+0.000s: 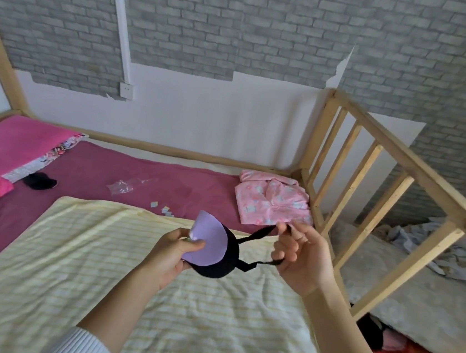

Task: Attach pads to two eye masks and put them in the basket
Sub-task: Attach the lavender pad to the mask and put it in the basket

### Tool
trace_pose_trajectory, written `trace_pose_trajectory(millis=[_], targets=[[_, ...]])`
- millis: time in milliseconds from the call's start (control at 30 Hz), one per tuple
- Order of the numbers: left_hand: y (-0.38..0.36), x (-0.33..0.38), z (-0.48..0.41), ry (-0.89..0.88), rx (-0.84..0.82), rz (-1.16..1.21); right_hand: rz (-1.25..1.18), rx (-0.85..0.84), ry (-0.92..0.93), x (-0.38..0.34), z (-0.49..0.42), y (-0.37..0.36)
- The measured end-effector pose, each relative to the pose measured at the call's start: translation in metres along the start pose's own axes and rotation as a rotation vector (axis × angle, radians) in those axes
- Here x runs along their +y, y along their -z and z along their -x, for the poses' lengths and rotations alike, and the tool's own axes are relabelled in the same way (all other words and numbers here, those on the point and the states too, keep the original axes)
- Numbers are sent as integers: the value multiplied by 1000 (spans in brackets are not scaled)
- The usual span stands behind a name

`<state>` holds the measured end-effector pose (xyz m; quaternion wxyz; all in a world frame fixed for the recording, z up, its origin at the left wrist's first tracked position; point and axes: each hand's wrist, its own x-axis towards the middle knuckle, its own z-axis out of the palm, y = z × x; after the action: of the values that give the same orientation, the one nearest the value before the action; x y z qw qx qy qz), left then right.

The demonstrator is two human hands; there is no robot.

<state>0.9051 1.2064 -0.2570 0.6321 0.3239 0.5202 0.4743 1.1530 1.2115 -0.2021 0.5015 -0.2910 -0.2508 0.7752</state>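
Note:
A black eye mask (222,262) hangs in the air above the yellow striped blanket. A lilac pad (208,241) lies against its near side. My left hand (176,252) pinches the pad and the mask's left end together. My right hand (301,256) holds the mask's black straps (260,234), stretched out to the right. A second black eye mask (40,181) lies on the maroon sheet at the far left, beside the pillows. No basket is in view.
A yellow striped blanket (154,298) covers the near bed. Folded pink pyjamas (274,200) sit at the far right by the wooden rail (397,201). A clear plastic bag (126,186) and small paper scraps (164,209) lie on the maroon sheet. Pink and red pillows (2,150) are at left.

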Motion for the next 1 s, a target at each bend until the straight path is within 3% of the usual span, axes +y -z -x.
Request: trace_pose_trajectory(millis=[100,167,200,267,333,367,400,500,667,900,1000], targets=[[-1,-2,1,-14,-30,7,-274,112,155,-2,-11,-7],[-3,-3,1,-32,-56,8,-90,226,267,1,-17,-12],[-4,-3,1,-45,-67,1,231,298,364,4,-17,-15],[-6,-2,2,-76,-82,-28,1155,394,569,13,-21,-8],[-7,0,2,-111,-73,-65,1805,337,522,21,-23,2],[-7,1,2,-130,-59,-84,1940,309,441,23,-23,4],[-7,2,2,-150,-44,-106,1969,300,339,22,-22,5],[-5,6,3,-222,0,-210,1558,214,136,21,-22,7],[-6,9,0,-287,3,-352,1606,79,346,19,-23,3],[-13,10,2,-277,-171,-500,1377,0,310,24,-27,-9],[-10,13,1,-287,-107,-427,1561,52,341,17,-23,-10]])
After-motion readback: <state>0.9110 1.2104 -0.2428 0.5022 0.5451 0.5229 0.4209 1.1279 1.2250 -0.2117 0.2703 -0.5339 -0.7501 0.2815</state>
